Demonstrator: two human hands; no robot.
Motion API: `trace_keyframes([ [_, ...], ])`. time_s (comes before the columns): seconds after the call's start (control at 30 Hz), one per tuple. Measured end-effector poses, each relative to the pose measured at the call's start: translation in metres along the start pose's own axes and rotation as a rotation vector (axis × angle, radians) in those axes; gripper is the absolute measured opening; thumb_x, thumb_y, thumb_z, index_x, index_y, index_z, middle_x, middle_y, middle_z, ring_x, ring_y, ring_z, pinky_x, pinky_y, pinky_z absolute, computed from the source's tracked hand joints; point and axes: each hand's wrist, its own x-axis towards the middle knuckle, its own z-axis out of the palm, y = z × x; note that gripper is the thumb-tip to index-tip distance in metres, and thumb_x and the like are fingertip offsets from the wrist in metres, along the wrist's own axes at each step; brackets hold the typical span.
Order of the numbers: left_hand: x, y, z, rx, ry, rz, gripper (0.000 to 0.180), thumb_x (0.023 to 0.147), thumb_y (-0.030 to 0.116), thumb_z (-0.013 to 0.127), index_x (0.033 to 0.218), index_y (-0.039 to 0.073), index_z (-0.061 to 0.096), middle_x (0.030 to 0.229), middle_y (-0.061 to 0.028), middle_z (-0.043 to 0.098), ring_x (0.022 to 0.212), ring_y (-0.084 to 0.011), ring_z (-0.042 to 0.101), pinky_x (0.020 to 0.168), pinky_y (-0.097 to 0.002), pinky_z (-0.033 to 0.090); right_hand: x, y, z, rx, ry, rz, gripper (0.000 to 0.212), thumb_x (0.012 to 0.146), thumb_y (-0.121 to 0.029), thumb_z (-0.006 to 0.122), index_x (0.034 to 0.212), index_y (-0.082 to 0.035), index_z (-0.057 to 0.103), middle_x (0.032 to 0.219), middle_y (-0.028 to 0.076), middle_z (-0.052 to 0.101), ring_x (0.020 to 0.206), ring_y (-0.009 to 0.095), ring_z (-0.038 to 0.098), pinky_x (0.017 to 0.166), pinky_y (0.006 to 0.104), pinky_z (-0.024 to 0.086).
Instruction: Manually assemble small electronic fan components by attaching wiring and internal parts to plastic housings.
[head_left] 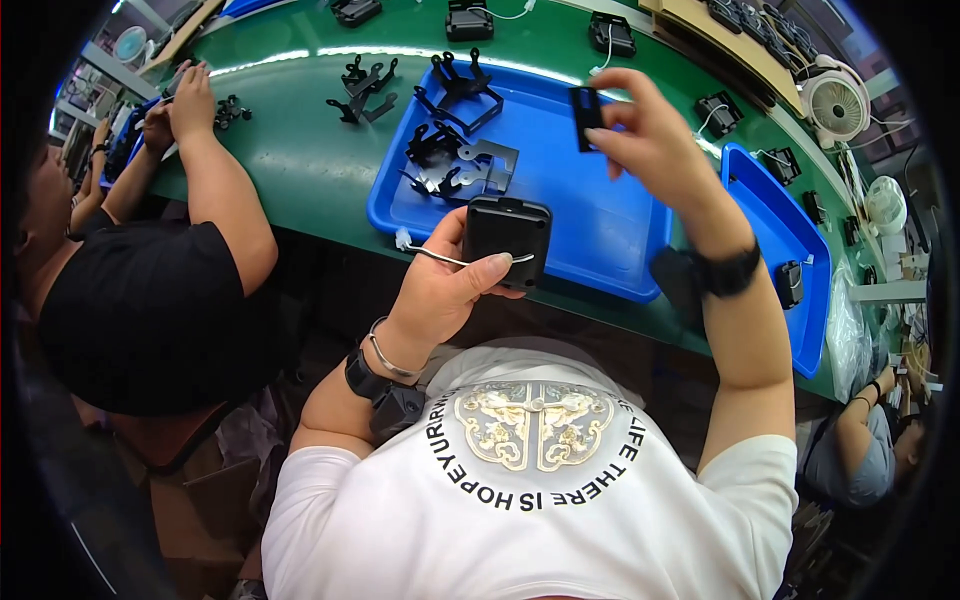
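Note:
My left hand (447,280) grips a black rectangular device housing (508,238) over the near edge of a blue tray (590,262). My thumb lies on its face, across a white cable that ends in a white plug (404,240). Raised over the tray's far right part, my right hand (640,130) pinches a small flat black plate (585,120) between thumb and fingers. Several black metal brackets (435,150) are heaped in the tray's left side, and a greyish one (488,165) lies among them.
More black brackets (362,90) rest on the green table (300,140) left of the tray. Black devices with white cables (612,35) line the far side. A second blue tray (800,235) and a small fan (836,105) are at right. A co-worker's arm (215,150) reaches in at left.

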Motion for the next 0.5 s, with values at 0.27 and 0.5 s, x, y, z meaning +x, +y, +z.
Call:
trace_keyframes([
  [0.27, 0.009, -0.01, 0.013, 0.266, -0.099, 0.275, 0.053, 0.077, -0.001, 0.066, 0.121, 0.0, 0.036, 0.11, -0.011, 0.054, 0.101, -0.0176, 0.055, 0.087, -0.0299, 0.047, -0.106, 0.014, 0.015, 0.377, 0.224, -0.107, 0.057, 0.075, 0.0, 0.061, 0.125, -0.002, 0.033, 0.083, 0.007, 0.052, 0.064, 0.008, 0.048, 0.052, 0.0182, 0.04],
  [0.5, 0.019, -0.015, 0.027, 0.281, -0.029, 0.048, 0.047, 0.08, 0.005, 0.065, 0.118, 0.0, 0.038, 0.106, -0.0114, 0.056, 0.096, -0.0181, 0.058, 0.078, -0.0308, 0.052, -0.14, 0.021, 0.019, 0.685, 0.011, -0.028, 0.065, 0.075, -0.002, 0.061, 0.131, -0.003, 0.028, 0.085, 0.009, 0.051, 0.066, 0.01, 0.051, 0.058, 0.0203, 0.046],
])
